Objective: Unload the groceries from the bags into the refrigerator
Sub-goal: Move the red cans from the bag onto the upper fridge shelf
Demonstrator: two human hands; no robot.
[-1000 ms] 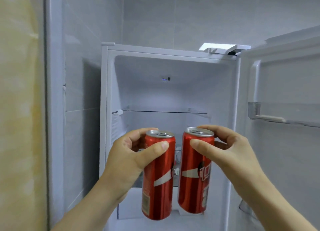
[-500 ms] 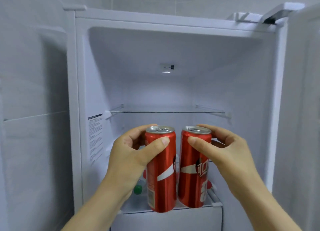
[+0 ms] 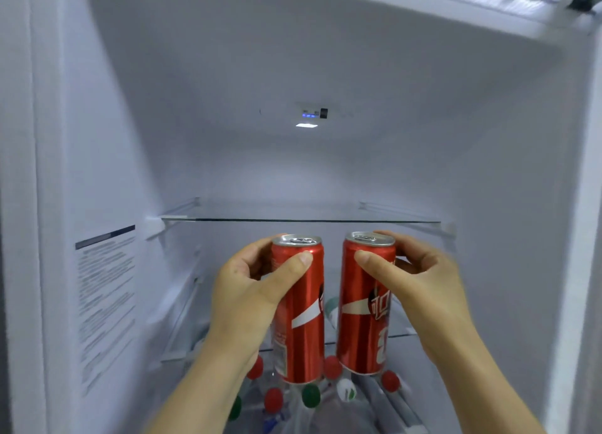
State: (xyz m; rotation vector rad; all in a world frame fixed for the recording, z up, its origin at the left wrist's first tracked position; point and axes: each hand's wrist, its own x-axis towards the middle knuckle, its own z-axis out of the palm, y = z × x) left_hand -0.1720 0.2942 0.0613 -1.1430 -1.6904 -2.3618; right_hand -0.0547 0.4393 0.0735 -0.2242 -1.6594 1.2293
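The left hand [image 3: 242, 290] is hiding most of its fingers behind the left can [image 3: 301, 309]. The right hand [image 3: 420, 280] is covering part of the white lettering on the right can [image 3: 365, 306]. Both forearms are running off the near edge. The bottles [image 3: 273, 399] below are lying blurred behind cans and arms, showing mostly as red, green and white caps. The sticker [image 3: 106, 303] on the left wall is reading as grey lines only. The control panel [image 3: 314, 113] on the far wall is too small to read. The frame's top right corner is cutting off a dark fitting [image 3: 586, 0], perhaps a hinge.
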